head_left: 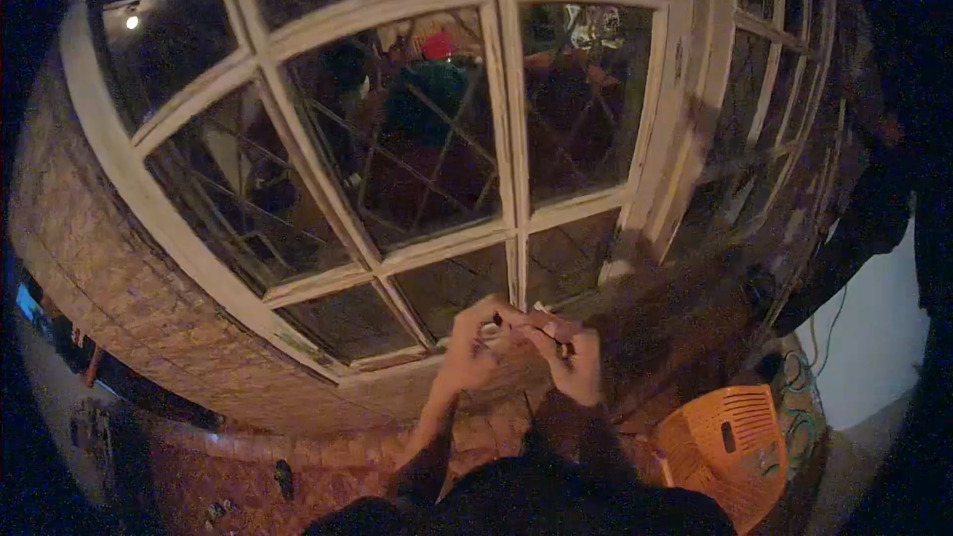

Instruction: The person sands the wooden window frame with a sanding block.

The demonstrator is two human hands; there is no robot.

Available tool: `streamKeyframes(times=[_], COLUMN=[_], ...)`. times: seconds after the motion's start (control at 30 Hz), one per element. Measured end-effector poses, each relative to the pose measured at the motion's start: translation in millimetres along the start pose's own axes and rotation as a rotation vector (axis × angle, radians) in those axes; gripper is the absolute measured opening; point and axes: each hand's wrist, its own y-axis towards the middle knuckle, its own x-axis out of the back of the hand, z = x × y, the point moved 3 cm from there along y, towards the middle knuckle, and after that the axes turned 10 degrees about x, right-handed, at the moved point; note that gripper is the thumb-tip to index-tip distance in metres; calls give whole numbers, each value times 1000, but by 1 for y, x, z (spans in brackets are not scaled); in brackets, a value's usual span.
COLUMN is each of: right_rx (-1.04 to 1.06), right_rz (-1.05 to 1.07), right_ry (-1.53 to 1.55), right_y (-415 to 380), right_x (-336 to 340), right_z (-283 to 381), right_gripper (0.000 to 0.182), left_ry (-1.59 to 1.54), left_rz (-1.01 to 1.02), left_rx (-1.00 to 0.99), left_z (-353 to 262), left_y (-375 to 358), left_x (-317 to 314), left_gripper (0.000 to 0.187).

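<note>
In front of my body, my left hand and my right hand meet with their fingertips close together. Both are closed in a pinch. A small pale piece shows at the fingertips of my right hand; it is too small and blurred to name. Whatever my left fingers hold, if anything, is hidden. Just beyond the hands stands a window with a pale wooden frame, its panes divided by bars. The hands appear in front of its lower edge.
An orange plastic chair stands at the lower right, with coiled green cable beside it. A brick wall runs along the left. Below lies a reddish tiled floor. Dark cloth hangs at the right over a pale surface.
</note>
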Motion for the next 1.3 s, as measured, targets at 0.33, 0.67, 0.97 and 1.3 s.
streamKeyframes(times=[0.33,0.67,0.97,1.3], right_rx=[-47,-111,97,125], right_rz=[193,43,-271,-164], right_ry=[-74,-289,-302,-410], right_y=[-57,-113,-94,-28], right_x=[-21,-25,20,82], right_z=[40,24,23,-13], right_gripper=[15,20,16,19], left_ry=[-292,-266,-131,278], left_rz=[42,127,84,-654], left_rx=[-43,54,-70,-273], left_z=[-2,-18,-17,-22], left_y=[-70,-90,-50,38], left_x=[18,19,-32,51], left_gripper=[10,13,18,36])
